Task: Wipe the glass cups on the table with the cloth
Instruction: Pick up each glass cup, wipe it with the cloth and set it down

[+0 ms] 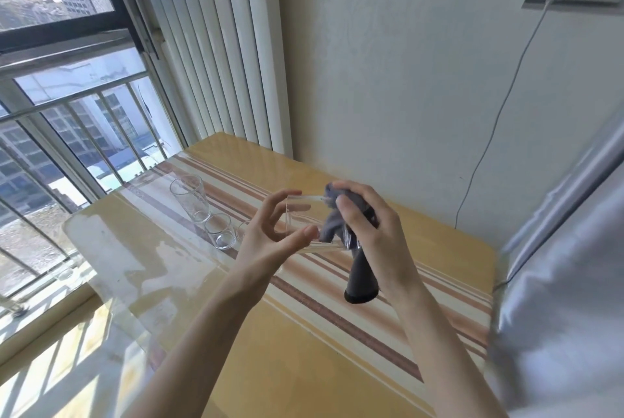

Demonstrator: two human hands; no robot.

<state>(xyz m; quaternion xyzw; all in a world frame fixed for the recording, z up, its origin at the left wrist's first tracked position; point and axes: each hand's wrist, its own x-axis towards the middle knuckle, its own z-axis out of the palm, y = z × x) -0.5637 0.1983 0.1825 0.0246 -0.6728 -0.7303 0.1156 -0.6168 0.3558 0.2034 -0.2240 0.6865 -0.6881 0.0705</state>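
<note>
While my left hand (pixel 270 232) clamps the glass (pixel 304 225) sideways, my right hand (pixel 364 228) pinches the cloth (pixel 332 218), apparently inside its mouth.

I see a clear glass cup (pixel 304 225) held on its side above the table, a crumpled grey cloth (pixel 334 218) pushed into its mouth; a tall clear glass (pixel 190 198) and a short clear glass (pixel 220 231) stand upright on the striped tabletop.
</note>
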